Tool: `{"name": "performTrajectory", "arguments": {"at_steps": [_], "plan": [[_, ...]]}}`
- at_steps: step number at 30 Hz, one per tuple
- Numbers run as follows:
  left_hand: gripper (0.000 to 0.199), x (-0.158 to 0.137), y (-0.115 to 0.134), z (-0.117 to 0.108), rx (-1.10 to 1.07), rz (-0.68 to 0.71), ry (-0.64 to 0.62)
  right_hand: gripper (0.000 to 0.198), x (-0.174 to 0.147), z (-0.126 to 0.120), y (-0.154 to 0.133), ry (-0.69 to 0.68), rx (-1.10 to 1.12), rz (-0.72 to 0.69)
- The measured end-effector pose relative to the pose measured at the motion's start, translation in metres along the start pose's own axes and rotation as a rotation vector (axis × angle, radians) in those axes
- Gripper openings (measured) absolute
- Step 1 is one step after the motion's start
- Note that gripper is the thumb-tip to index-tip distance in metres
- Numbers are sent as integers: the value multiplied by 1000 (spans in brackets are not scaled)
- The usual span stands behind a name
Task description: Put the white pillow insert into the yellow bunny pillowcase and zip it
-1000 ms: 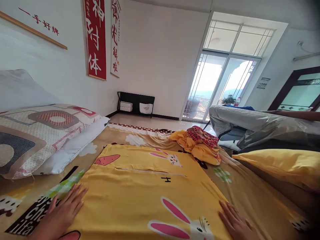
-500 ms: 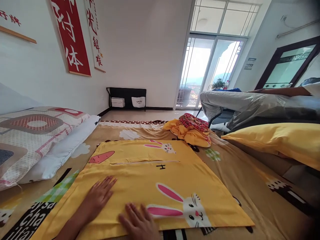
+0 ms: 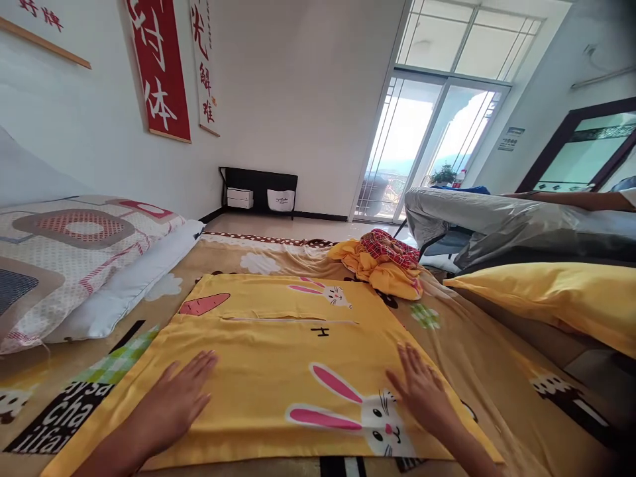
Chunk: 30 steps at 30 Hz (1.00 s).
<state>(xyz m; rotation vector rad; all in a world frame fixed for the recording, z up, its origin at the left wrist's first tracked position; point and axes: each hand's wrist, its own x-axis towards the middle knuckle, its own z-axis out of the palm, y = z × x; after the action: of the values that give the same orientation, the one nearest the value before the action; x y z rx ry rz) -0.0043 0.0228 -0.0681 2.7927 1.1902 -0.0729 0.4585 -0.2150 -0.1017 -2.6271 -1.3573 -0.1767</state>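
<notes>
Yellow rabbit-print fabric cover (image 3: 268, 371) lies flat on the tan patterned bedspread (image 3: 489, 351), directly beneath my left fingers (image 3: 199, 368) and right fingers (image 3: 414, 368). Both sets loosely spread, palms down, pinching nothing; right set just beside the white rabbit face print (image 3: 381, 429). Long straight slit (image 3: 293, 320) ahead, between the two. Crumpled yellow and red-plaid cloth pile (image 3: 396, 277) farther ahead, past the slit. White pillow with brown-and-red print (image 3: 97, 228) off left, plain yellow pillow (image 3: 551, 291) off right.
</notes>
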Motion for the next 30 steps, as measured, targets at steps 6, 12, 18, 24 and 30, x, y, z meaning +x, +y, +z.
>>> {"name": "performTrajectory", "arguments": {"at_steps": [6, 12, 18, 24, 30], "plan": [[60, 91, 60, -46, -46, 138, 0, 67, 19, -14, -210, -303, 377, -640], [59, 89, -67, 25, -21, -261, 135, 65, 71, 11, -149, -306, 285, -446], [60, 84, -88, 31, 15, -320, 192, 59, 102, 24, -40, -210, 30, -168], [58, 82, -72, 28, 60, -353, 227, 58, 96, 36, -39, -171, -51, -120], [58, 80, -68, 22, 82, -381, 184, 56, 69, 35, -118, -178, 79, -446]]}}
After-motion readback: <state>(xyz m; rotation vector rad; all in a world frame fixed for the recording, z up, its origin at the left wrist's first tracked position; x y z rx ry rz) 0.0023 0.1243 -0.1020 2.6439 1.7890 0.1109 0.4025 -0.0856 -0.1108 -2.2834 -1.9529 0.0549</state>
